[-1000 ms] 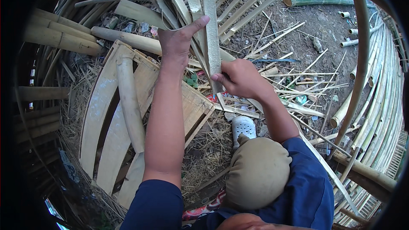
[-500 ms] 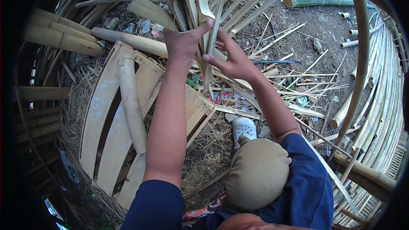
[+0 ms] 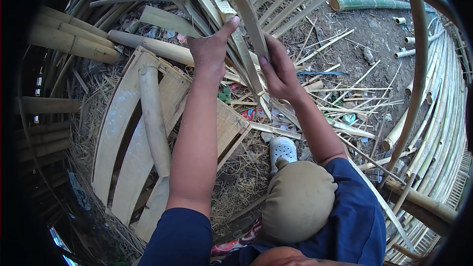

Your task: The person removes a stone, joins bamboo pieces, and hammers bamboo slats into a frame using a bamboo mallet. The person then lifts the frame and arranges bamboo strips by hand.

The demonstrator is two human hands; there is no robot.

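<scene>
My left hand point(image 3: 209, 54) is wrapped around a bundle of pale split bamboo strips point(image 3: 194, 7), its thumb lying along one of them. The strips fan upward out of the top of the picture. To its right, my right hand point(image 3: 282, 71) grips a single bamboo strip point(image 3: 253, 32) from the right side, thumb against its near edge. That strip tilts away from the bundle at the top, and its lower part runs down close to the other strips. My left fingers are mostly hidden behind the bundle.
A slatted wooden bench point(image 3: 130, 167) stands at the left, with a bamboo pole point(image 3: 155, 118) lying on it. Thin bamboo offcuts point(image 3: 345, 113) litter the ground. A green bamboo culm point(image 3: 369, 3) lies at the far right, and long poles point(image 3: 433, 128) are stacked along the right side.
My right hand has closed on one bamboo strip and moved slightly right, drawing it apart from the others. The bundle in my left hand has tilted leftward at the top.
</scene>
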